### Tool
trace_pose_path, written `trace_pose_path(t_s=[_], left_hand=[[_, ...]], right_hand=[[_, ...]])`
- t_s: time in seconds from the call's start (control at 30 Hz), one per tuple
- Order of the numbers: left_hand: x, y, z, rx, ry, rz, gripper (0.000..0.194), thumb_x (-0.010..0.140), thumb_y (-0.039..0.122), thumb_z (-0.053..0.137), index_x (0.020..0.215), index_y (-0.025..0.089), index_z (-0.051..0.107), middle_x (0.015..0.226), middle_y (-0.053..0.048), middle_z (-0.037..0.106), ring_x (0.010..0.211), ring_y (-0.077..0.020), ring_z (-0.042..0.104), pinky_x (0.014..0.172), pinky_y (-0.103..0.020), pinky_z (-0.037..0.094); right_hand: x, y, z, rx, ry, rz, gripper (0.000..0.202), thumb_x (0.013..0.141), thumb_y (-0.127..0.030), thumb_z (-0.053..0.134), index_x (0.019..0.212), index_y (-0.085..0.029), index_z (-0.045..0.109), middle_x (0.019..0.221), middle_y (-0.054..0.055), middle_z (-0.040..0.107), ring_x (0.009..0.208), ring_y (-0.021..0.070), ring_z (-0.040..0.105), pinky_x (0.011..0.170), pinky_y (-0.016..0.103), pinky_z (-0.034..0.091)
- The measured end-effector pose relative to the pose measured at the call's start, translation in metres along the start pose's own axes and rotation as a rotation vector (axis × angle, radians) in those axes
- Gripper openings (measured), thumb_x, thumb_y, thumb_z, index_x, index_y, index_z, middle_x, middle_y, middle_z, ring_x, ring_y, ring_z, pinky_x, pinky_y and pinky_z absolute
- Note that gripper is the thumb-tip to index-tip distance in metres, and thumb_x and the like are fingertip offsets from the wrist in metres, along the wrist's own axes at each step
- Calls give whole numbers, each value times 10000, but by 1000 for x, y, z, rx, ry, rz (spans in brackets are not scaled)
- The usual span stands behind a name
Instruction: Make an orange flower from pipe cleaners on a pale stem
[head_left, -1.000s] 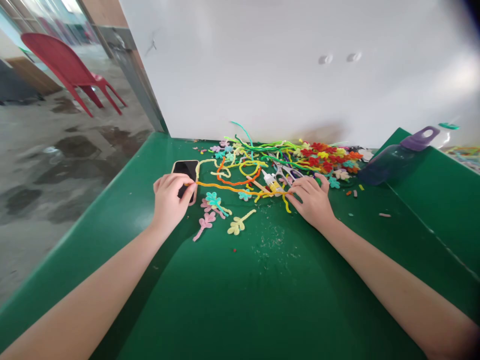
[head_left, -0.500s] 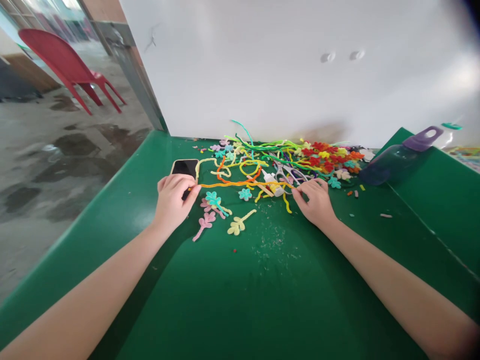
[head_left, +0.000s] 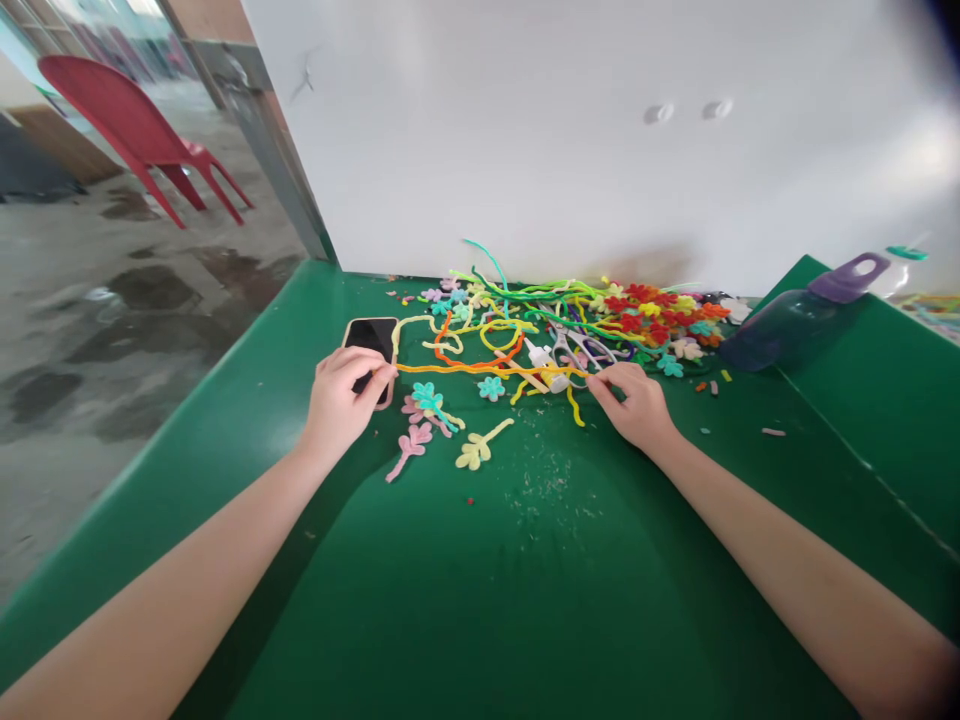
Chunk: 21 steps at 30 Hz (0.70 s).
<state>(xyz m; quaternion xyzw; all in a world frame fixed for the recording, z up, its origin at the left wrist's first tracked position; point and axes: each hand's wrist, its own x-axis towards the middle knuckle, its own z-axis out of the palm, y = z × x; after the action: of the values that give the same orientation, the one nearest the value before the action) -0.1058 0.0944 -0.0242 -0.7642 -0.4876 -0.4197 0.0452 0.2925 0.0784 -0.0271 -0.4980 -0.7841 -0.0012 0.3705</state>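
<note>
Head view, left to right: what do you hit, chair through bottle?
Red chair → left hand → orange pipe cleaner stretched between the hands → right hand → purple-topped bottle.

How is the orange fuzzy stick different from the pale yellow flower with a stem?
The orange fuzzy stick is long and nearly straight; the pale yellow flower is short, with rounded petals. The left hand and right hand hold the stick, while the flower lies on the green table. Both look fuzzy.

The left grip [head_left: 343, 392] hides partly the phone [head_left: 371, 333], and to the phone's right the orange strand [head_left: 480, 370] covers some of the white bottle [head_left: 556, 382].
</note>
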Motion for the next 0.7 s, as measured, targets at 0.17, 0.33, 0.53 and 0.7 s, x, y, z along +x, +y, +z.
trace_pose_path(t_s=[0.17,0.33,0.53,0.7], left_hand=[[-1,5,-5,-10,86,-7,186,912,286,535,782,183,622,852,-45,681,840,-190,624,848,-361,439],[-2,10,-10,-46,135,16,208,918,214,507,726,194,585,711,-6,650,712,-161,596,828,-353,427],[1,19,-18,61,-8,400,216,882,163,540,668,191,537,609,27,619,598,-139,560,826,-387,396],[-4,54,-19,83,-183,774,169,873,163,582,707,178,556,655,16,644,638,-138,557,731,-336,421]], right_hand=[[3,-16,-10,174,-4,141,198,867,-341,565,722,-213,610,697,27,606,687,179,537,680,323,407],[5,-43,-7,872,41,564,362,837,-333,554,536,-213,395,513,-40,306,471,105,293,462,267,254],[17,-37,-19,1167,20,745,387,828,-265,449,508,-225,235,459,-74,143,419,92,135,373,238,207],[25,-19,-30,1557,219,985,301,853,-225,548,576,-188,439,420,-98,182,397,65,122,338,183,213]])
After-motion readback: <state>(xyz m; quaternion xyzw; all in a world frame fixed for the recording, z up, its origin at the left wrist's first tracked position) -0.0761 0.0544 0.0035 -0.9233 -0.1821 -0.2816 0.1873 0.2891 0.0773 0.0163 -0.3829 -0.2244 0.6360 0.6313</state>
